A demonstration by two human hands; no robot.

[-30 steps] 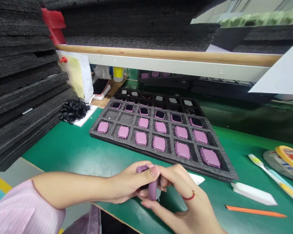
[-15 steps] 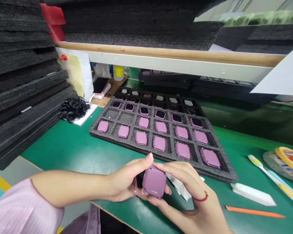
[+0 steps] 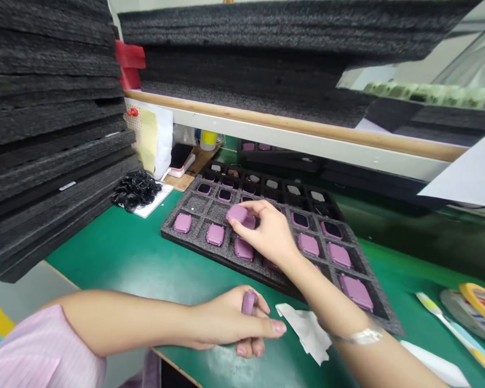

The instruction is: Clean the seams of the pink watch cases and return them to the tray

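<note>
My right hand [image 3: 270, 229] reaches over the black foam tray [image 3: 196, 203] and pinches a purple smartwatch body [image 3: 236, 213] between thumb and fingers. That watch is just above the second row from the front, beside two vacant compartments. Part of another purple watch shows right behind it. Nearer to me, over the green table, my left hand [image 3: 230, 323] is closed around a second purple watch [image 3: 249, 303], seen edge-on, with the thumb stretched out to the right. Purple watches lie in the front rows, backs up; dark screens [image 3: 225, 195] face up farther back. My right hand and forearm hide several compartments.
A crumpled white cloth [image 3: 307, 331] lies below my right forearm. Toothbrushes [image 3: 455, 334] and a roll of tape [image 3: 479, 307] are at the right. Tall foam stacks [image 3: 52, 140] stand left, with black straps [image 3: 136, 189] beside them. A shelf edge [image 3: 291, 132] overhangs the back.
My right hand has left my left hand and moved forward over the tray with one watch. My left hand keeps the other watch, turned edge-on. The view has tilted upward.
</note>
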